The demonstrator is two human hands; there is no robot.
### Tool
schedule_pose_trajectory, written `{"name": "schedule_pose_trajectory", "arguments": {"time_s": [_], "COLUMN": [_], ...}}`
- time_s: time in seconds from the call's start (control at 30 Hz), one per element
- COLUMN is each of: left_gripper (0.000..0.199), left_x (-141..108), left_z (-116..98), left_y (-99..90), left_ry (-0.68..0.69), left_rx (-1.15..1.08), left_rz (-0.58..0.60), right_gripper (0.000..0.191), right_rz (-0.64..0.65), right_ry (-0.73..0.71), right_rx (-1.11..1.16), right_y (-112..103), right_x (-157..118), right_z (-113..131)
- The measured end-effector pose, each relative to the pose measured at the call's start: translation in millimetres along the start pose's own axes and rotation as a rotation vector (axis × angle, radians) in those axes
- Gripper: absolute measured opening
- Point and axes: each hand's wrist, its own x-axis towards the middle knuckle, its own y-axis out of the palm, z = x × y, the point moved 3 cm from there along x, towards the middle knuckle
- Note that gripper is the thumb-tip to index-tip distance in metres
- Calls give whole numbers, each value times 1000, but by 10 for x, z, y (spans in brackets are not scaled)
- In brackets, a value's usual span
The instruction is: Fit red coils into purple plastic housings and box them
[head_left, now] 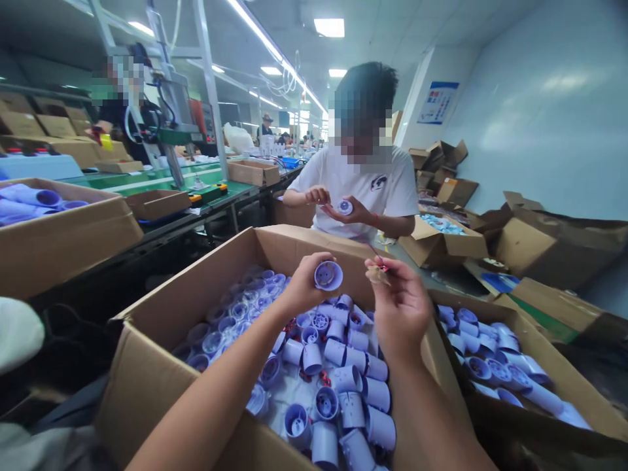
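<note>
My left hand (310, 280) holds a purple plastic cup (328, 276) above the large cardboard box, its open end facing me. To the right, my right hand (400, 301) pinches a small tan piece (378, 275) with red and dark wire-like bits by the fingertips. The two hands are apart. Below them, the cardboard box (161, 386) contains many purple cylindrical cups (324, 445), clear-looking cups (240, 311) on the left side and small red pieces (324, 377) among them.
Across the box, a person in a white shirt (392, 173) holds a similar cup. Another box (554, 399) of purple parts stands at the right, and one (63, 245) at the left. A green workbench (132, 185) with a metal press stands behind on the left.
</note>
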Motion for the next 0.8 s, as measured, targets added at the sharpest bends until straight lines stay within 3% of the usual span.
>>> {"name": "schedule_pose_trajectory", "arguments": {"time_s": [0.17,0.4,0.8], "left_gripper": [48,54,47], "left_x": [92,98,45], "left_z": [154,274,111], "left_y": [-148,-196,-173], "left_ry": [-34,-88,24], "left_rx": [89,1,228], "left_rz": [-118,-121,-26], "right_gripper": [23,20,14], "right_rz": [193,460,528], "right_ry": [-7,12,-118], "right_rx": [-41,-219,-408], "right_y": [-21,10,84], "right_x": [-45,-44,-24], "right_z": [16,-87,-86]}}
